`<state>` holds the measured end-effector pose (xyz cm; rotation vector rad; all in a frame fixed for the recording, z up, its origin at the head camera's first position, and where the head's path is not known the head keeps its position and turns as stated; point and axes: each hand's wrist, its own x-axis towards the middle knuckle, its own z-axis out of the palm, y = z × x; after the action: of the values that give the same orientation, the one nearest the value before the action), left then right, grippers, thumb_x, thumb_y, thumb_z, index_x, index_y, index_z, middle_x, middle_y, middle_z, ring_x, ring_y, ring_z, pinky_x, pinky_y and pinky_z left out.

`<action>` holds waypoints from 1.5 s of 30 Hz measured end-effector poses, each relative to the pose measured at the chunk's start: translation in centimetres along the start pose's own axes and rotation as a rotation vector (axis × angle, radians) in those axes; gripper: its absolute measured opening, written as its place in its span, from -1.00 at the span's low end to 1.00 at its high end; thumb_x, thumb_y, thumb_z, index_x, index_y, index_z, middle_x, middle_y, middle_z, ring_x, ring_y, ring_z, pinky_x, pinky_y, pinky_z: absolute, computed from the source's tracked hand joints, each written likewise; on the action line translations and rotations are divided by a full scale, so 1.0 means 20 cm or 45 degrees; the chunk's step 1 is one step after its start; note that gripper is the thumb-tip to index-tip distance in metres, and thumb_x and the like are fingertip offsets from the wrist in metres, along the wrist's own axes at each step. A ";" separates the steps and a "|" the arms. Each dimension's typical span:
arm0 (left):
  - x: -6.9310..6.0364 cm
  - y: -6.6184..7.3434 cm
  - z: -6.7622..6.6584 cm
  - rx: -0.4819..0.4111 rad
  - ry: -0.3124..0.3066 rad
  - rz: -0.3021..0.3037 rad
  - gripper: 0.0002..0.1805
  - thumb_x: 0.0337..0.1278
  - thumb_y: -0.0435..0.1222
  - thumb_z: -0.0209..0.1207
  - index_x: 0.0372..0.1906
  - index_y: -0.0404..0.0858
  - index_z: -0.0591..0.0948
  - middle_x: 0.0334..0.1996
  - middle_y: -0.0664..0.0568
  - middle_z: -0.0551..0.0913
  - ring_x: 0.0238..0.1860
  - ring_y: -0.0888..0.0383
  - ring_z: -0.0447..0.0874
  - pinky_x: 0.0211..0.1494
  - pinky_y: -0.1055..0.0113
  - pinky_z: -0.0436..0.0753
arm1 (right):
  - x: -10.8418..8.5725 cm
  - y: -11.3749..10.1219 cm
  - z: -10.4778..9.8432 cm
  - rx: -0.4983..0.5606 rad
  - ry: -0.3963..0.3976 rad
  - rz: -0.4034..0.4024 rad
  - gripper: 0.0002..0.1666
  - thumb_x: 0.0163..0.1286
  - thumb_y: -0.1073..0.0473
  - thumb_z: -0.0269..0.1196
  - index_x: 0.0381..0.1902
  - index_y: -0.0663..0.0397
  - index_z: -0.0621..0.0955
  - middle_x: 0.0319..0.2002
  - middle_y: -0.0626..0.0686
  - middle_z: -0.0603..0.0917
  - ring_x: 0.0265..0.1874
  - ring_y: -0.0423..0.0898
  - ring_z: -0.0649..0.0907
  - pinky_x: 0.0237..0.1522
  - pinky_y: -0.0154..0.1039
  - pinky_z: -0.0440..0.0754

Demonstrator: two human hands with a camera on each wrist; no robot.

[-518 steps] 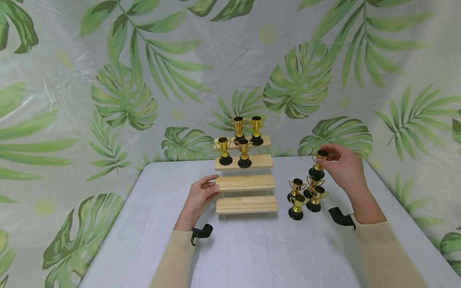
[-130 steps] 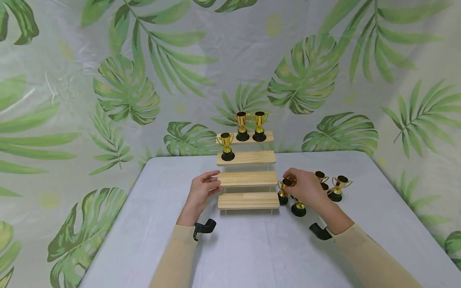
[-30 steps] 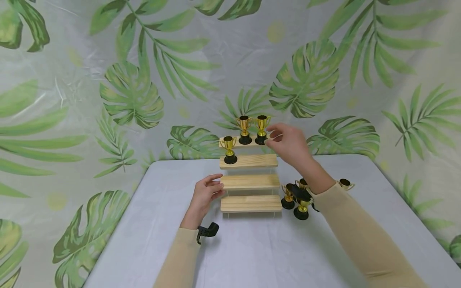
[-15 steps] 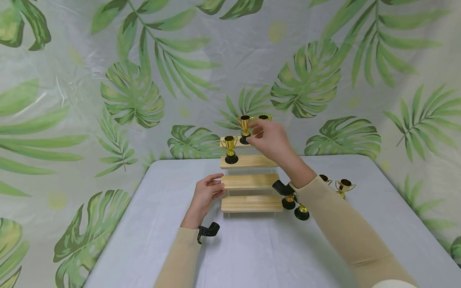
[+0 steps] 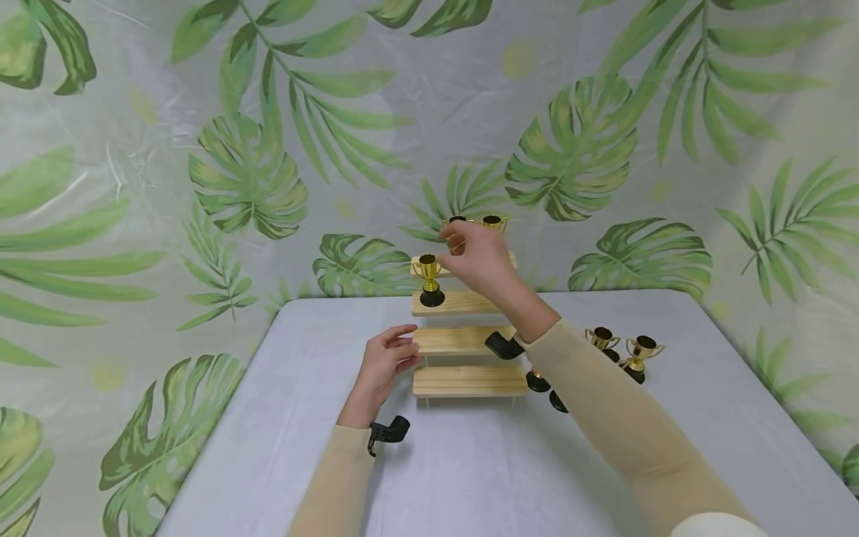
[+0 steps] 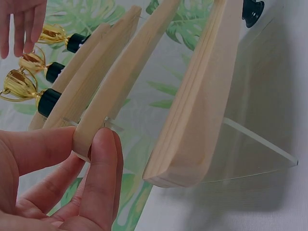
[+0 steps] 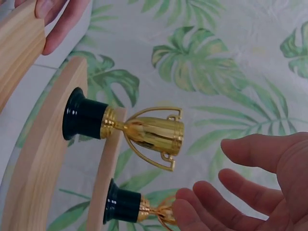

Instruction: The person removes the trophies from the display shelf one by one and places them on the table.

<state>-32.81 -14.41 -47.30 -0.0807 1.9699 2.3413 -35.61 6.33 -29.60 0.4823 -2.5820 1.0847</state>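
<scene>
right hand [image 5: 483, 257] now nearer, spread beside second-tier trophy [image 5: 430, 283], left hand [image 5: 379, 365] pinching shelf [image 5: 456, 340]

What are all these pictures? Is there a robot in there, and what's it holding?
No robot here! You're seeing a person's left hand and right hand, both bare. The wide view comes from a camera worn on the head, looking forward and down. The two close-up views come from little black cameras, one on each wrist. On the table stands a wooden stand like stairs. Three gold cups are on it, and more cups are on the table, to the right. The left hand pinches the end of one step. The right hand is near the cups up high, but holds nothing.
</scene>
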 end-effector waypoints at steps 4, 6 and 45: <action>0.00 0.00 0.00 0.002 -0.003 0.012 -0.56 0.19 -0.50 0.31 0.19 -0.29 0.64 -0.24 -0.11 0.59 -0.33 0.07 0.70 -0.10 0.22 0.77 | 0.02 0.01 0.04 0.012 -0.016 0.000 -0.59 0.33 0.08 0.40 0.12 -0.06 0.65 -0.06 0.02 0.67 -0.10 -0.04 0.64 -0.12 -0.06 0.66; 0.00 0.00 0.00 0.001 -0.007 0.018 -0.56 0.20 -0.50 0.30 0.20 -0.29 0.64 -0.24 -0.10 0.59 -0.33 0.07 0.70 -0.10 0.21 0.77 | 0.03 0.02 0.07 0.001 -0.019 0.005 -0.60 0.33 0.08 0.40 0.12 -0.06 0.65 -0.06 0.01 0.67 -0.11 -0.05 0.63 -0.13 -0.07 0.66; 0.01 -0.01 -0.01 0.026 -0.007 -0.025 -0.48 0.22 -0.47 0.32 0.30 -0.32 0.56 -0.18 -0.12 0.57 -0.25 0.06 0.71 0.01 0.15 0.74 | -0.09 0.01 0.13 -0.123 -0.054 -0.060 -0.59 0.32 0.07 0.43 0.11 -0.05 0.66 -0.10 0.01 0.70 -0.27 -0.07 0.65 -0.23 -0.09 0.64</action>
<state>-32.90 -14.50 -47.48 -0.0924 1.9808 2.3063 -34.53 5.00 -32.18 0.5455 -2.6310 0.9387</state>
